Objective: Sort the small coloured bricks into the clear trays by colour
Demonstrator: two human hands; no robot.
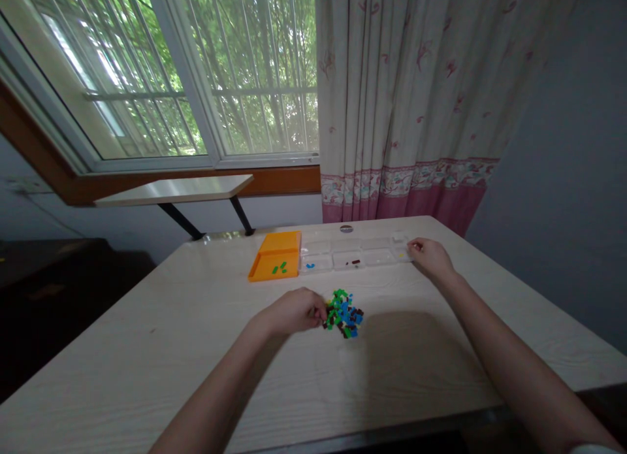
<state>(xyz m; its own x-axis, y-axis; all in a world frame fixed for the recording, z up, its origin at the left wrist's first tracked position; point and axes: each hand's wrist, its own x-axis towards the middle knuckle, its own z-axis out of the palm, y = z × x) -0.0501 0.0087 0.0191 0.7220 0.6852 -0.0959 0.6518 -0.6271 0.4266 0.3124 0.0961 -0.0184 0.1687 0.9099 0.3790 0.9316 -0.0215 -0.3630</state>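
A heap of small green, blue and dark brown building bricks [345, 315] lies on the table. At its left edge my left hand [301, 308] touches the bricks, its fingers curled together; what is between them, if anything, is hidden. Farther off, my right hand [431, 255] is at the rightmost clear plastic box [399, 240], thumb and fingers pinched, and I cannot make out anything in them. A yellow piece [401, 255] lies in that box. Dark brown pieces [355, 262] lie in a middle clear box, and blue pieces [310, 266] in the left one.
An open orange box [274, 242] with several green pieces [279, 268] stands left of the clear boxes. A round grommet [346, 228] is set near the table's [196, 349] back edge. Behind are a raised shelf [181, 188], a window and a curtain [392, 114].
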